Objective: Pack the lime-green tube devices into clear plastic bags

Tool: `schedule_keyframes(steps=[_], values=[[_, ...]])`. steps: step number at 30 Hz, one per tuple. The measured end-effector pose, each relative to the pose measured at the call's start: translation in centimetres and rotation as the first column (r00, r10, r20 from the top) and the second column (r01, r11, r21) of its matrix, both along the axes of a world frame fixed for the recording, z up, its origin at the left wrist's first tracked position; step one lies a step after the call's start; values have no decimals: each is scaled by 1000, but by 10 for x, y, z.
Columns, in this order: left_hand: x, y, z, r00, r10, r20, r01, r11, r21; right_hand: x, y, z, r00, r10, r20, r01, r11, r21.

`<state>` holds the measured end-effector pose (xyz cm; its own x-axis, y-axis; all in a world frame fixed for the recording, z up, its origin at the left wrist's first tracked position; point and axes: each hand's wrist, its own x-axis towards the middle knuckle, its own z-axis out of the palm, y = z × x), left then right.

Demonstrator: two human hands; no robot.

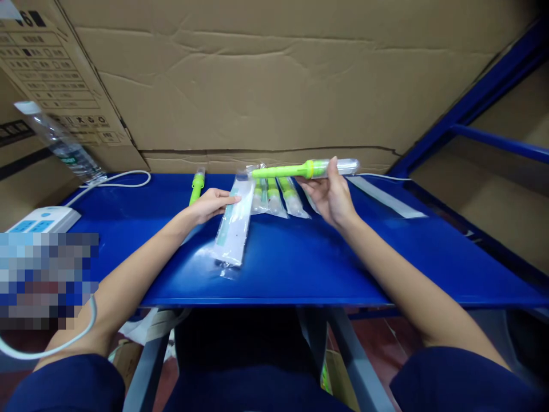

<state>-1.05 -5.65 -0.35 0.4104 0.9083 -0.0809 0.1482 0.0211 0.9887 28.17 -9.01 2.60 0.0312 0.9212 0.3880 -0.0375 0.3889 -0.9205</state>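
Note:
My left hand (214, 205) pinches a flat clear plastic packet (235, 226) with a white and pale green insert, tilted above the blue table. In my right hand (334, 197) is a lime-green stick-like tool (285, 171) with a clear rounded end, held nearly level, its thin green end pointing left over the packet's top. Behind and below it lie several similar green items in clear bags (273, 197). Another green item (197, 186) rests on the table just beyond my left hand, partly hidden by it.
A clear plastic bottle (68, 143) leans at the back left near a white cable. A white power strip (43, 220) sits at the left edge. At the right lies a pale strip (386, 196) on the blue table (300, 269). Cardboard (274, 86) stands behind, and a blue frame (454, 109) rises at right.

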Motion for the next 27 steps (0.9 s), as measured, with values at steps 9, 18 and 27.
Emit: schedule_keyframes(steps=[9,18,27], values=[[6,-16,16,996,-34,-81,27,996,-87,11,16,-10,980,-13,-201,-9,994,-107],[15,-19,16,996,-20,-82,12,996,-93,3,18,-17,980,77,-186,-123,960,-251],[19,-23,15,988,-150,-29,148,988,-48,8,19,-18,957,242,-158,-274,934,-230]])
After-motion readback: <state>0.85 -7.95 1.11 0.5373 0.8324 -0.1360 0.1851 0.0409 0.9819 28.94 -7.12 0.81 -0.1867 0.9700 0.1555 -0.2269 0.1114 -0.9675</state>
